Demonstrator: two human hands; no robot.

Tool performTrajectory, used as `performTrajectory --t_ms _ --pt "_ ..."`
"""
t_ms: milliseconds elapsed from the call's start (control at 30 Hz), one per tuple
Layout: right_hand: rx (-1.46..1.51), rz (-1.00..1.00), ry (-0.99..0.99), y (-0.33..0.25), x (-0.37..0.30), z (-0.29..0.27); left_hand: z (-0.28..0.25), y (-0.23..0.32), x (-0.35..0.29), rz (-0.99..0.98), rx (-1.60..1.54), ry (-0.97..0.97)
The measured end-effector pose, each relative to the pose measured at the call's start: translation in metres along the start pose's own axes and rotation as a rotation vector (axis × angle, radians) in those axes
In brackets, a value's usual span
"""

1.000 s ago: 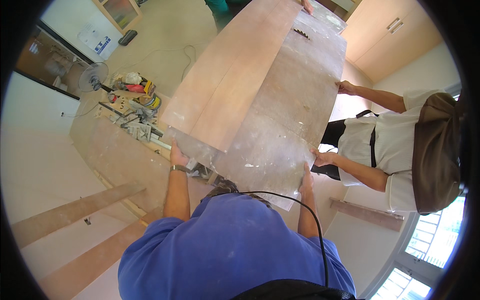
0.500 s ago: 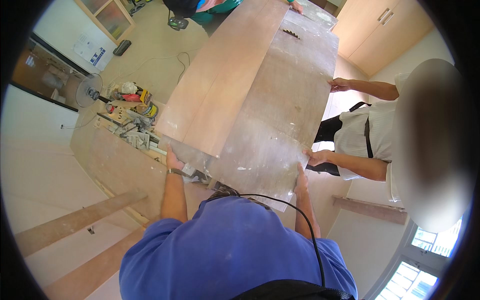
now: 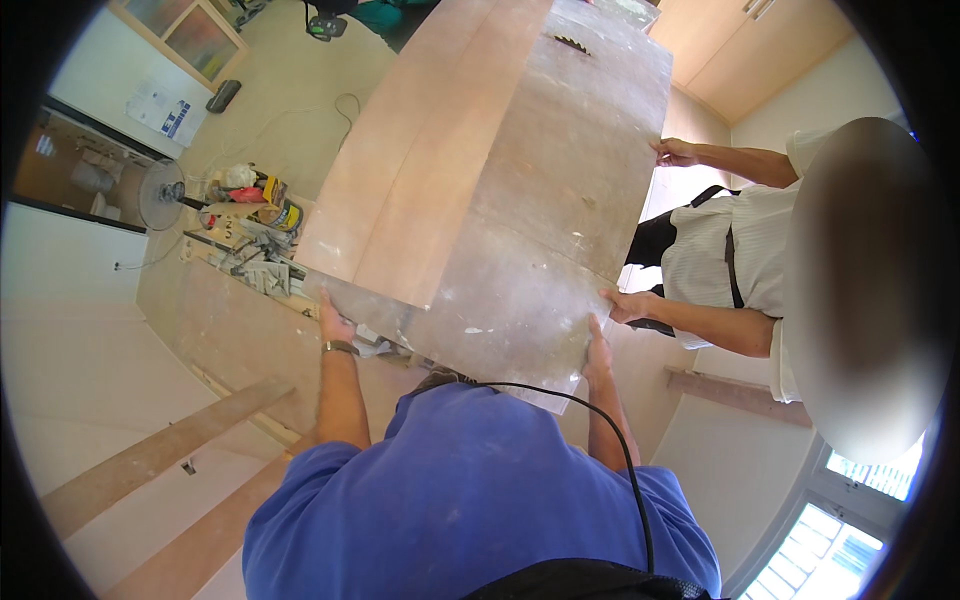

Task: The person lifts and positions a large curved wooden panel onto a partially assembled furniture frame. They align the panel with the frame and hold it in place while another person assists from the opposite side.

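A large grey-brown board [image 3: 560, 210], worn and spotted white, stretches away in front of me. A dark toothed saw blade [image 3: 572, 45] pokes up through its far part. On its left side lies a long, paler wooden panel [image 3: 410, 150]. My left hand [image 3: 335, 320] grips the near left edge of the board, thumb near the top and the other fingers hidden beneath. At the near right corner, my right hand [image 3: 598, 352] is closed on the board's edge. A co-worker's two hands hold the right edge, the nearer hand [image 3: 628, 305] just beyond my right one.
A co-worker in a pale shirt [image 3: 710, 240] stands at the right; another person's green clothing [image 3: 395, 18] shows at the far end. Tools and a yellow tub [image 3: 284, 216] crowd the left, beside a fan [image 3: 165, 193]. A black cable [image 3: 600, 412] crosses my blue shirt.
The board, panel and saw blade have shifted slightly left and up in view, with both my hands still on the edge. The person at the far end is less visible.
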State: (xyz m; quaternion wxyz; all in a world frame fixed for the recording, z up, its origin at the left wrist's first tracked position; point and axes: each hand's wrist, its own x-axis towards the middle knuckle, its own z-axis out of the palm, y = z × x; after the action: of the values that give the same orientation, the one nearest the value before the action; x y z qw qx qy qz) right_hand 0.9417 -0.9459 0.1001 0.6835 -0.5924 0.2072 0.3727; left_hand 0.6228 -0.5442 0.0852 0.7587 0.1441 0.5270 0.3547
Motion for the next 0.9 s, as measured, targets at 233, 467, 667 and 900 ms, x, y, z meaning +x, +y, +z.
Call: performTrajectory --t_ms 233,467,667,900 --pt "0.015 0.005 -0.026 0.011 0.012 -0.008 0.0 0.002 0.004 0.022 0.005 -0.11" --pt "0.046 -0.05 -0.054 -0.002 -0.002 0.0 0.05 0.023 -0.031 0.056 0.064 -0.144" --pt "0.03 0.001 -0.09 -0.014 -0.005 0.005 0.034 0.01 -0.021 0.129 -0.03 -0.066" --pt "0.002 0.1 -0.118 -0.004 0.01 -0.008 0.018 -0.019 -0.008 0.131 0.033 0.178"
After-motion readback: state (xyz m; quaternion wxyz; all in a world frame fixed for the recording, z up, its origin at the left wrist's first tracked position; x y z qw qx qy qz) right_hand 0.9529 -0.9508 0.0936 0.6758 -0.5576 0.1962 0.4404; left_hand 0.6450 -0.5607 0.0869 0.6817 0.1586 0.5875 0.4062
